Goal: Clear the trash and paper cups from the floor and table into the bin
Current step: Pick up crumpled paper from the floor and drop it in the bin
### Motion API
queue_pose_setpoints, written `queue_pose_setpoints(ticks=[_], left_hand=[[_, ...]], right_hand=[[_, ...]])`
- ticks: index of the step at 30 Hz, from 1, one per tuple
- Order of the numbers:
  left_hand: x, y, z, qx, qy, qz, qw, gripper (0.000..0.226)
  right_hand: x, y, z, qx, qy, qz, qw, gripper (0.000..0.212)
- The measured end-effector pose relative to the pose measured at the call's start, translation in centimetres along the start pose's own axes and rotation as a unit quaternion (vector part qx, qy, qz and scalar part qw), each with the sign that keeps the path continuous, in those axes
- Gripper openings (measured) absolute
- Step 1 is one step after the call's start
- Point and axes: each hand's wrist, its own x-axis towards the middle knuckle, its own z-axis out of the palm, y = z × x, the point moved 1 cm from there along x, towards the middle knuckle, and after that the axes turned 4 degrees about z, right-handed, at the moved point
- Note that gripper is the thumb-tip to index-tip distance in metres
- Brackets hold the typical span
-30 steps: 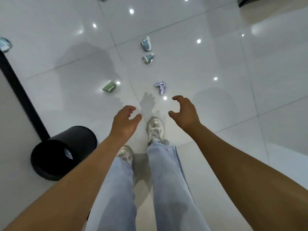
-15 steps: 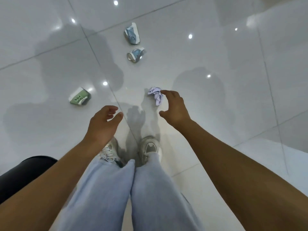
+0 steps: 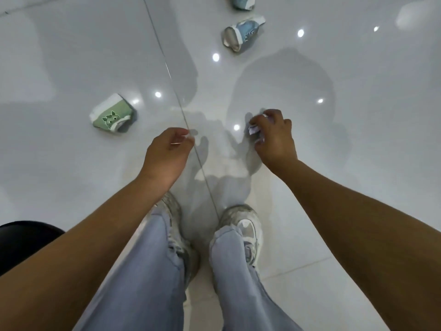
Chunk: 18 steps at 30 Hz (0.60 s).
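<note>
While bent over the glossy tile floor [image 3: 358,163], the person has the right hand [image 3: 274,137] down at floor level, fingers curled round a crumpled paper wad [image 3: 253,130]. Only pale scraps show between fingertips; can't tell if it's off the floor yet. Left hand [image 3: 167,154] hangs beside it, fingers loosely curled, nothing in it, prob. kept free for the next item. Green paper cup [image 3: 112,114] lies crushed on its side, near left hand. Blue paper cup [image 3: 243,34] crushed too, farther ahead; second blue cup [image 3: 243,1] at top edge, cut off. Bin [image 3: 21,242], black, low left behind left forearm, close enough for a short carry. Floor trash mostly uncleared; table not in view.
</note>
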Motion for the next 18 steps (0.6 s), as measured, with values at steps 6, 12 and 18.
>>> queue_pose_setpoints(ticks=[6, 12, 18], left_hand=[[-1.6, 1.9, -1.4, -0.079, -0.008, -0.049, 0.996, 0.031], [-4.7, 5.4, -3.7, -0.141, -0.029, -0.011, 0.989, 0.051], [-7.1, 6.9, -6.8, -0.163, 0.031, 0.044, 0.985, 0.049]], right_hand=[[-2.8, -6.4, -1.2, 0.116, -0.036, -0.030, 0.992, 0.042], [-7.0, -14.5, -3.6, 0.186, -0.082, -0.117, 0.972, 0.051], [-9.3, -19.0, -5.7, 0.230, -0.074, -0.150, 0.959, 0.063]])
